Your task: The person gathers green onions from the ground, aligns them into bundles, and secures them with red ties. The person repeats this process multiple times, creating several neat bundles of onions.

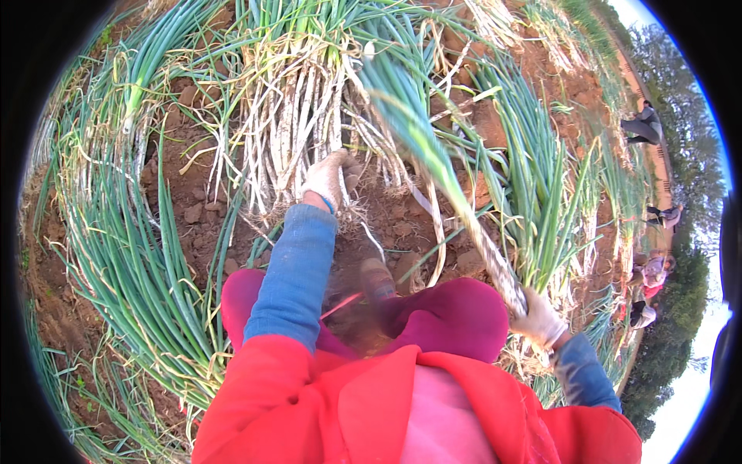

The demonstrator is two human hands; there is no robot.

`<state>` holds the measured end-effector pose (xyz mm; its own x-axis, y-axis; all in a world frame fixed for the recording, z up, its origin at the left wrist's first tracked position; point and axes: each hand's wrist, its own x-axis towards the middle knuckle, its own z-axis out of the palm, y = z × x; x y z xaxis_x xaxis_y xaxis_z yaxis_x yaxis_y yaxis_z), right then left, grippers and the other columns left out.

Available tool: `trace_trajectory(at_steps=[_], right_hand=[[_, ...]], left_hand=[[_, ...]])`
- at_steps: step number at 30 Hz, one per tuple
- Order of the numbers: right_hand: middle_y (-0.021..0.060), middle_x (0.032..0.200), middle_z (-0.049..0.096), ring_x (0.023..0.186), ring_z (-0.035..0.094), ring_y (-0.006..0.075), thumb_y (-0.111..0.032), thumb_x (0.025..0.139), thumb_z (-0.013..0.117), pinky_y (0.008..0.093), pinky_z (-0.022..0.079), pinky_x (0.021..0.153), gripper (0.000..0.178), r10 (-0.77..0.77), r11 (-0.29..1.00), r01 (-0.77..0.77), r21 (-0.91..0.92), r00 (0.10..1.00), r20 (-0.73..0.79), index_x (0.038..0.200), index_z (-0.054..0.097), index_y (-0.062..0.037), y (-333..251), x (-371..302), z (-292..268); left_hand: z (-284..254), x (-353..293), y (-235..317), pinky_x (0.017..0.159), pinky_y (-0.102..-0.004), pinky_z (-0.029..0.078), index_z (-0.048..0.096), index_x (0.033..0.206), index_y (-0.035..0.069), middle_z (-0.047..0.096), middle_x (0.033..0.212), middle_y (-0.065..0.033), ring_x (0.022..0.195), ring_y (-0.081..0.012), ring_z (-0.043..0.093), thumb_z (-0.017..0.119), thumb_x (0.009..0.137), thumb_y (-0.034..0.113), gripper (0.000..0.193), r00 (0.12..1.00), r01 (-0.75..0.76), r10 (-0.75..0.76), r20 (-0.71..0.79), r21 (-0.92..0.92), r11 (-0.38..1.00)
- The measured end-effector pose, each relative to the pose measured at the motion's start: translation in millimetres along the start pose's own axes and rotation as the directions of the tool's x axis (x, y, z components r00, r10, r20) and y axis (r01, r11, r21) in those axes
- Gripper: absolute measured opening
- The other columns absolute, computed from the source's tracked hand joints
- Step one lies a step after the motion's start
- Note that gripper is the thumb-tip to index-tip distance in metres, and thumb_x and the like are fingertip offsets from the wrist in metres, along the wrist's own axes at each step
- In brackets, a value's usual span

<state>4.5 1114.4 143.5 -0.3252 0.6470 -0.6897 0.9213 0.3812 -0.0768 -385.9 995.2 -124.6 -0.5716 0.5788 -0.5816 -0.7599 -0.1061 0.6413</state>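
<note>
My right hand (pixel 539 319), in a pale glove, is closed round the lower end of a long green onion (pixel 437 166). Its white stalk slants up and left to green leaves that are blurred by motion. At the root end of a heap of green onions (pixel 290 116) is my left hand (pixel 331 179), also gloved. The fingers are curled against the white stalks there, and stringy roots hang just below. How many stalks it grips is hidden. The heap lies on the soil in front of me, with leaves pointing away and roots toward me.
More green onions (pixel 147 263) lie in a row on my left, and another bunch (pixel 529 178) lies on the right. Reddish, clumpy soil (pixel 193 185) shows between them. My shoe (pixel 377 277) stands near the roots. Several people (pixel 653 271) are farther off at the right.
</note>
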Motion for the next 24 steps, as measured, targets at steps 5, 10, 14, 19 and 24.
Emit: trace_trajectory(at_steps=[5, 10, 14, 19, 24], right_hand=[[0.0241, 0.090, 0.073, 0.087, 0.075, 0.0371, -0.003, 0.082, 0.061, 0.0465, 0.061, 0.077, 0.044, -0.011, 0.740, -0.157, -0.654, 0.969, -0.245, 0.125, 0.057, 0.0007, 32.1, -20.8, -82.0], [0.0168, 0.098, 0.073, 0.088, 0.072, 0.0389, 0.000, 0.082, 0.069, 0.0482, 0.060, 0.076, 0.042, -0.507, 0.675, -0.292, -0.678, 0.483, -0.713, 0.123, 0.063, -0.0068, 84.2, -106.7, -185.3], [0.0188, 0.103, 0.072, 0.095, 0.073, 0.0399, -0.004, 0.080, 0.071, 0.0494, 0.059, 0.083, 0.052, -0.175, 0.754, -0.425, -0.501, 0.605, -0.777, 0.130, 0.061, -0.0105, 123.8, -141.8, -144.2], [0.0166, 0.084, 0.066, 0.081, 0.069, 0.0401, -0.001, 0.078, 0.066, 0.0526, 0.053, 0.068, 0.026, -0.343, 0.545, -0.329, -0.771, 0.752, -0.563, 0.101, 0.057, -0.0100, 118.6, -105.7, -138.1], [0.0149, 0.091, 0.067, 0.078, 0.067, 0.0372, -0.007, 0.091, 0.063, 0.0507, 0.054, 0.071, 0.022, -0.638, 0.444, -0.451, -0.774, 0.448, -0.627, 0.113, 0.062, -0.0085, 80.3, -141.2, -272.0]], left_hand=[[-0.7, 14.5, -11.7, 0.053, -0.0308, 0.049, 0.074, 0.083, -0.002, 0.069, 0.072, -0.0095, 0.060, -0.0173, 0.061, 0.059, 0.096, 0.023, 0.032, 0.998, -0.062, 0.063, 0.004, 0.251, 0.966], [-6.5, 22.1, -20.6, 0.054, -0.0316, 0.049, 0.073, 0.085, -0.003, 0.071, 0.077, -0.0107, 0.059, -0.0175, 0.061, 0.062, 0.095, 0.024, 0.030, 0.991, -0.035, 0.061, -0.123, 0.208, 0.978], [-13.4, 23.8, -20.9, 0.055, -0.0339, 0.048, 0.073, 0.083, -0.002, 0.069, 0.074, -0.0104, 0.059, -0.0181, 0.061, 0.061, 0.097, 0.028, 0.035, 0.992, -0.017, 0.048, -0.114, 0.259, 0.966], [17.8, 8.0, -7.2, 0.083, -0.0343, 0.059, 0.073, 0.114, -0.001, 0.076, 0.105, -0.0151, 0.085, -0.0239, 0.072, 0.063, 0.098, 0.041, 0.046, 0.920, 0.203, 0.236, -0.312, 0.896, 0.395], [93.2, -48.1, -52.9, 0.076, -0.0371, 0.066, 0.052, 0.153, 0.017, 0.074, 0.115, -0.0165, 0.085, -0.0212, 0.074, 0.061, 0.104, 0.029, 0.051, 0.850, -0.520, -0.028, 0.525, 0.847, 0.107]])
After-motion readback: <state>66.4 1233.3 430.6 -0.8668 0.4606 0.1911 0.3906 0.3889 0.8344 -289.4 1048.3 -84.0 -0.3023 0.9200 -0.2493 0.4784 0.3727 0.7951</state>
